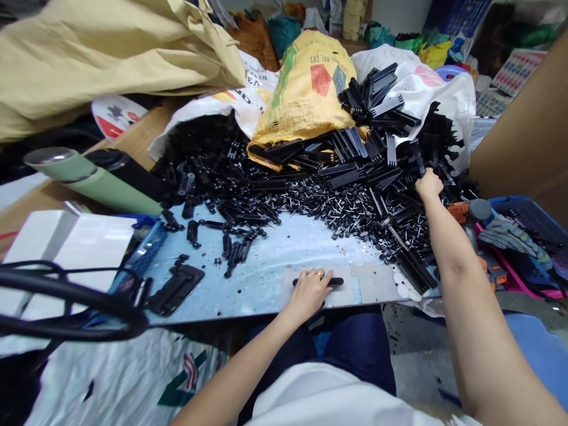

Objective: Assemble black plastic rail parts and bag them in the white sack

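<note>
Near the table's front edge, my left hand [312, 285] is closed over a narrow black plastic bar [336, 281], which lies on a pale pad. My right hand [429, 184] reaches out to the far right, its fingers closed on a black plastic part [417, 158] in front of the white sack [464, 103]. The far end of that part blends into the dark pieces around it. Between the hands spreads a heap of small black pins with metal shanks [341, 207]. Toothed black plastic strips [350, 145] spill from a yellow sack [306, 83].
A hammer-like metal tool [397, 234] lies among the pins. To the left are a green flask [89, 177], a flat black part [176, 289] and a black cable loop [89, 305]. Baskets [528, 207] with an orange tool [459, 211] stand at right, beside a cardboard panel [528, 130].
</note>
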The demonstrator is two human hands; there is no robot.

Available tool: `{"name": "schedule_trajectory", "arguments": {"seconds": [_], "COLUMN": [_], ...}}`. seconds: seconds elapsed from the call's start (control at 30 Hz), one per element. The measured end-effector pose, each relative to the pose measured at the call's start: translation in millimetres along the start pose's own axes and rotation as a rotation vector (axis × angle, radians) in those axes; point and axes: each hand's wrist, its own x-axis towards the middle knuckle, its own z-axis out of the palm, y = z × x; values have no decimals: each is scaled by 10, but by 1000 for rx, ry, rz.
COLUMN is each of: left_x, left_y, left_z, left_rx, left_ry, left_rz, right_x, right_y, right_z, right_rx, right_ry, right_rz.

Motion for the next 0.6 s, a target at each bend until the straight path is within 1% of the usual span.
{"name": "schedule_trajectory", "arguments": {"seconds": [0.07,0.1,0.13,0.17,0.2,0.23,0.27,0.3,0.33,0.37,0.4,0.43,0.47,0.5,0.53,0.57,0.6], "left_x": [32,43,50,55,59,63,69,75,81,85,86,83,76,65,54,44,39], "left_y": [7,3,-6,-17,-29,-36,-35,-24,-2,29,65,98,123,132,124,97,54], "left_z": [61,81,88,77,49,8,-40,-89,-130,-159,-173,-173,-161,-141,-120,-101,-86], "left_rx": [-102,-166,-244,-338,-446,-559,-667,-764,-845,-911,-954,-971,-961,-928,-875,-807,-734], "left_ry": [-7,29,100,201,314,418,500,551,574,579,577,569,556,535,512,484,449], "left_rz": [-17,-34,-55,-76,-87,-86,-77,-65,-62,-79,-122,-177,-230,-267,-280,-267,-234], "right_x": [-219,-368,-545,-748,-975,-1218,-1467,-1710,-1935,-2133,-2295,-2417,-2500,-2548,-2568,-2569,-2561], "right_y": [-37,-49,-57,-58,-54,-44,-32,-17,-2,13,29,46,67,93,124,158,192], "right_z": [-95,-141,-182,-213,-231,-234,-223,-201,-170,-136,-102,-73,-49,-32,-19,-9,1], "right_rx": [166,254,333,405,471,523,563,589,596,594,578,545,493,424,343,256,165], "right_ry": [109,125,104,21,-116,-309,-545,-781,-1011,-1170,-1232,-1191,-1066,-902,-753,-658,-628], "right_rz": [3,-36,-119,-222,-329,-429,-513,-577,-629,-678,-728,-783,-839,-893,-949,-1010,-1071]}}
